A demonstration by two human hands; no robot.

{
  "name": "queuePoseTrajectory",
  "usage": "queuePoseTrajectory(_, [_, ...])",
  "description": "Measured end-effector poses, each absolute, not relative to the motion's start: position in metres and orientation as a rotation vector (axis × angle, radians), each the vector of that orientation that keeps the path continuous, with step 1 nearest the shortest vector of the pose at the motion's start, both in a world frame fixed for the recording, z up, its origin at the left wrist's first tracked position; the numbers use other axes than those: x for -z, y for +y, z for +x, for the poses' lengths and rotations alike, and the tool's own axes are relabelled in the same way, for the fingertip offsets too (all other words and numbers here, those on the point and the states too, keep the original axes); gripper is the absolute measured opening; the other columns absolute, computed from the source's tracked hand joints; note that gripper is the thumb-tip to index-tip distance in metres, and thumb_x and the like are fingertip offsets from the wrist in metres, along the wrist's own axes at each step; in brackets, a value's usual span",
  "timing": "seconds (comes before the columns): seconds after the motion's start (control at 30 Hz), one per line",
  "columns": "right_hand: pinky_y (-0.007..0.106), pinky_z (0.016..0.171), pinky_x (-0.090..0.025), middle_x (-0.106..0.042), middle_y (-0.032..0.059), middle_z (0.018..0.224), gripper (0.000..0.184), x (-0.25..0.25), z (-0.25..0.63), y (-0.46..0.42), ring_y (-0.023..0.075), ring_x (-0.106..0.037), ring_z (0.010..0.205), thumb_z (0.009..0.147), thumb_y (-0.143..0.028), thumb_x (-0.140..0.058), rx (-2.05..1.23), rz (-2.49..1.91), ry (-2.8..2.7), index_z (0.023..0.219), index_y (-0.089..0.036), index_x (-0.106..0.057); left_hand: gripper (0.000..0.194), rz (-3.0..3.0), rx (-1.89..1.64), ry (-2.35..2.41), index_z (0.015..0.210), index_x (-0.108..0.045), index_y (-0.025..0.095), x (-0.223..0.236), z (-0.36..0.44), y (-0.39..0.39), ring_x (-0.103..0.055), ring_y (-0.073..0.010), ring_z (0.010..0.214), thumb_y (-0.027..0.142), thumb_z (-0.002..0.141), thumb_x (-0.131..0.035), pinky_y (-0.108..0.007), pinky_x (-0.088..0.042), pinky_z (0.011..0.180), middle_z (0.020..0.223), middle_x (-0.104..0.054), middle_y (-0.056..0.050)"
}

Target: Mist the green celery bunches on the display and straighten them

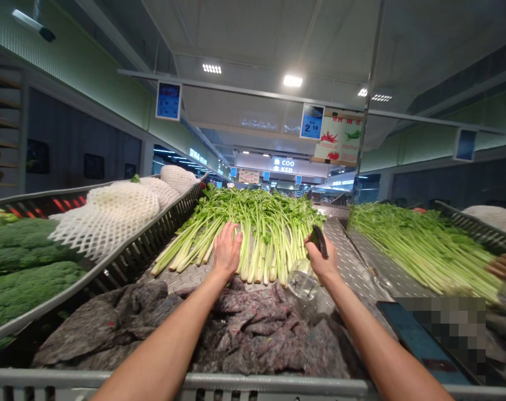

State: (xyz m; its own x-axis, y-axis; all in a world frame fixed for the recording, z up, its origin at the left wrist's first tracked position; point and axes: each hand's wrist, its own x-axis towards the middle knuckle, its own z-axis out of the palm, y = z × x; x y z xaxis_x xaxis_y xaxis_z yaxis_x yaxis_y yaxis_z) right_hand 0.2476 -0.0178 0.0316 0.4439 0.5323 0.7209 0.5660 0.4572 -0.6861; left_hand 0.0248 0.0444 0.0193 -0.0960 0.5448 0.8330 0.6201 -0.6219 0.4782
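Observation:
A wide layer of celery [259,234] lies on a metal diamond-plate shelf, leafy tops at the back and pale stalk ends towards me. My left hand [227,249] rests at the stalks left of the middle, fingers stretched out and nothing held. On the right side of the bunch, my right hand [323,257] is wrapped round the black-topped head of a clear spray bottle [303,281]. The bottle's rounded body hangs tilted to the left, just in front of the stalk ends. My fingers partly hide its neck and trigger.
Crumpled grey felt cloth [261,328] lies between me and the celery. Left, a black crate [152,239] holds broccoli [23,245] and produce in white foam nets [119,206]. A phone [423,340] lies at the right by a mirror [423,245]. Price signs [312,121] hang overhead.

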Motion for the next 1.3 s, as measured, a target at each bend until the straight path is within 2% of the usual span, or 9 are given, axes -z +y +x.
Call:
queuePoseTrajectory(0.13, [0.026,0.055,-0.037,-0.057,0.0008,0.065,0.024,-0.036,0.236,-0.022,0.0156,-0.051,0.06,0.062,-0.034,-0.049,0.007,-1.183,-1.182,0.076,-0.016,-0.058,0.044,-2.055,1.845,-1.355,0.112,-0.047,0.015,-0.021,0.022,0.044,-0.033,-0.0227,0.121,0.039,0.084,-0.023,-0.046,-0.024,0.1,0.129,-0.04,-0.012])
queuePoseTrajectory(0.53, [0.027,0.057,-0.038,-0.059,0.0029,0.074,0.027,-0.05,0.216,-0.031,0.0169,-0.052,0.064,0.061,-0.034,-0.049,-0.018,-1.125,-1.173,0.081,-0.017,-0.057,0.044,-1.992,1.848,-1.329,0.111,-0.047,0.018,-0.033,-0.003,0.026,-0.033,-0.022,0.122,0.041,0.084,-0.022,-0.046,-0.024,0.1,0.129,-0.039,-0.011])
queuePoseTrajectory(0.97, [0.024,0.046,-0.034,-0.053,0.0,0.058,0.022,-0.059,0.185,-0.032,0.0141,-0.047,0.052,0.064,-0.036,-0.046,-0.1,-1.125,-1.242,0.073,-0.017,-0.054,0.045,-1.962,1.799,-1.317,0.111,-0.048,0.016,-0.049,-0.015,0.019,-0.032,-0.0233,0.121,0.041,0.084,-0.022,-0.047,-0.024,0.1,0.13,-0.038,-0.012])
queuePoseTrajectory(1.3, [0.023,0.046,-0.032,-0.054,0.0004,0.062,0.022,-0.059,0.17,-0.027,0.0126,-0.046,0.052,0.064,-0.033,-0.046,-0.168,-1.113,-1.278,0.076,-0.017,-0.053,0.046,-1.956,1.743,-1.387,0.112,-0.048,0.016,-0.048,-0.017,0.023,-0.033,-0.0233,0.121,0.041,0.084,-0.021,-0.047,-0.023,0.099,0.13,-0.039,-0.012])
